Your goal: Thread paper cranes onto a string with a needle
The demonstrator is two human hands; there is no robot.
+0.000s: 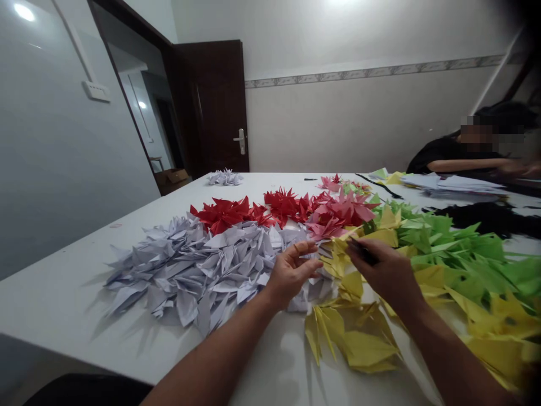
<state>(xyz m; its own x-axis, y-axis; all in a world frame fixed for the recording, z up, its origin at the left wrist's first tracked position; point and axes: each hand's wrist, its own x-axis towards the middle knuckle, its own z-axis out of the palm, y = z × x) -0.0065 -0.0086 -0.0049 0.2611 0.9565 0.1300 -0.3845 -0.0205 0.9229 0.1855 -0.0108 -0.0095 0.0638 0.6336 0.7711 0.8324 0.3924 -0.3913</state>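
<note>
My left hand [293,273] hovers with its fingers apart and curved at the right edge of a large pile of white folded paper pieces [181,270]; nothing shows between them. My right hand [380,268] is closed on a small dark object [364,252], whose kind I cannot make out, over yellow folded papers [367,338]. Red folded papers [224,213] and pink ones [342,211] lie behind the white pile. Green folded papers [456,239] spread out to the right.
The white table [54,293] holds a small white paper cluster [225,177] at the far left, stacked sheets [454,185] and black strands [486,219] at the right. A person in dark clothing [439,152] leans at the far right. A dark door [211,107] stands behind.
</note>
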